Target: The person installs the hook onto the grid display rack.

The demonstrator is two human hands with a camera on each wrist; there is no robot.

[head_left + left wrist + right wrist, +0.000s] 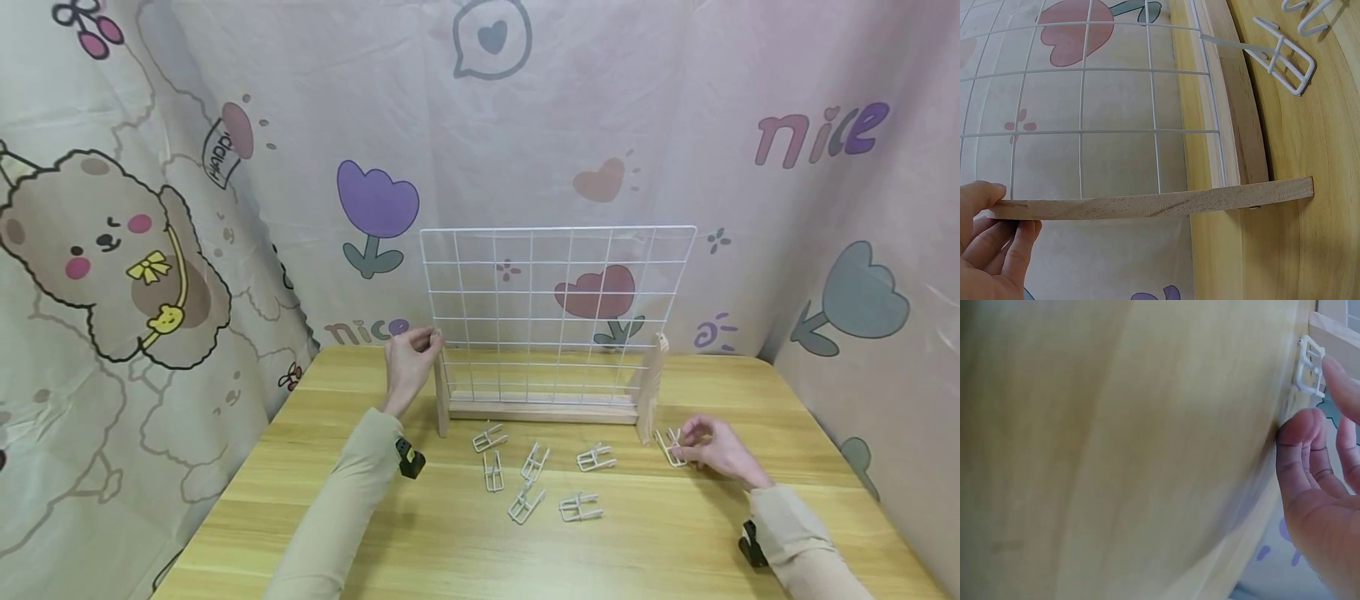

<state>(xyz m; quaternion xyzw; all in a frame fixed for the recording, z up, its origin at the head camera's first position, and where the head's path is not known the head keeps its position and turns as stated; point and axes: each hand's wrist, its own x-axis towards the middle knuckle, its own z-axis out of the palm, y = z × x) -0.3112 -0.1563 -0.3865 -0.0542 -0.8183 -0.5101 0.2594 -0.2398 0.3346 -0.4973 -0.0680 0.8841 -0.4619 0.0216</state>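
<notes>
Pinching the top of a wooden post [1147,206] with the left hand [411,362], between thumb and fingers, just beside the wire grid [555,318]! Now across to the right hand [716,450], bent at a white hook [667,451] right by the fingertips, near the opposite post [652,392]; can't tell whether pinching or merely touching.

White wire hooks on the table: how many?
7 hooks: two left, two middle, two right, in front of the grid; one at the right hand. More may be hidden.
</notes>
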